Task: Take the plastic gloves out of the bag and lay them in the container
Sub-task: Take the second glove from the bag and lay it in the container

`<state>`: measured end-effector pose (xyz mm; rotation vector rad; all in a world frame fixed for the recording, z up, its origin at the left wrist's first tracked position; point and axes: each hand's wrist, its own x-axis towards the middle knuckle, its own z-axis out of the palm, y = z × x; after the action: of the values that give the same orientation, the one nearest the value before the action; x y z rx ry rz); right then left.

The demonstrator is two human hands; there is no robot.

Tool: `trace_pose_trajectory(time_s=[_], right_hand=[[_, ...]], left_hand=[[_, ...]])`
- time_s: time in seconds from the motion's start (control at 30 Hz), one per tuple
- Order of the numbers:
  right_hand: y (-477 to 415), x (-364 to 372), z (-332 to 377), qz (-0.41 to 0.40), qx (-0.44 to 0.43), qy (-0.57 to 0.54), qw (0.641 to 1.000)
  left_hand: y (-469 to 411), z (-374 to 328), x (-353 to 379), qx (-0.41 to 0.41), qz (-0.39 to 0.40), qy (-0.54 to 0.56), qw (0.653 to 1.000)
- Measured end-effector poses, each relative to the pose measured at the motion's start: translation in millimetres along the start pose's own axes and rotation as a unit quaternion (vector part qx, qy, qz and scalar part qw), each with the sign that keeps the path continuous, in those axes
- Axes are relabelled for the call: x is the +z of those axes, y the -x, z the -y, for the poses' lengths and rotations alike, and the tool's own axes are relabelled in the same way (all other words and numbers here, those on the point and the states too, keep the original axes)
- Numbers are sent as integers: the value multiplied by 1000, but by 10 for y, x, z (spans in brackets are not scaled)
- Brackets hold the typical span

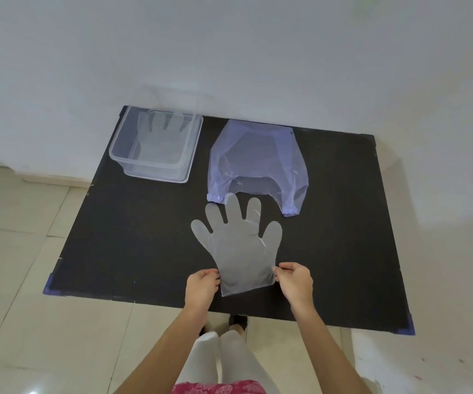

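Observation:
A clear plastic glove [238, 245] is spread flat over the near middle of the black table, fingers pointing away from me. My left hand [202, 288] pinches the left side of its cuff and my right hand [296, 282] pinches the right side. Just beyond the glove's fingertips lies a pale purple plastic bag [258, 157], its opening facing me. At the back left stands a clear plastic container [121, 150] with another clear glove [160, 132] lying inside it.
The black table [133, 237] stands against a white wall, with purple tape on its near corners. Pale floor tiles lie to the left and below. My legs and a dark shoe show under the table's near edge.

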<state>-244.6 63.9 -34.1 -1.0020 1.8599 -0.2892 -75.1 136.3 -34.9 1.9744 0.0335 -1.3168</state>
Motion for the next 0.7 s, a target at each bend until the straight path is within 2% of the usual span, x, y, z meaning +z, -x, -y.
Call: trace_pose_trajectory(time_s=[0.23,0.37,0.43,0.53,0.7], right_hand=[[21,18,65,25,3,-7,1000],[0,7,41,41,39,-63,996],[-3,-9,59,71,98,-164,979],[54,-59,157,122,167,-309,928],[121,-109,248,164,203,-374,890]], left_hand=[[45,-14,60,-8,-10,30,999],[53,-16,64,-14,-8,29,999],[53,-11,61,-17,-10,28,999],[55,-16,54,-26,-12,30,999],[83,-32,50,-37,-4,41,998]])
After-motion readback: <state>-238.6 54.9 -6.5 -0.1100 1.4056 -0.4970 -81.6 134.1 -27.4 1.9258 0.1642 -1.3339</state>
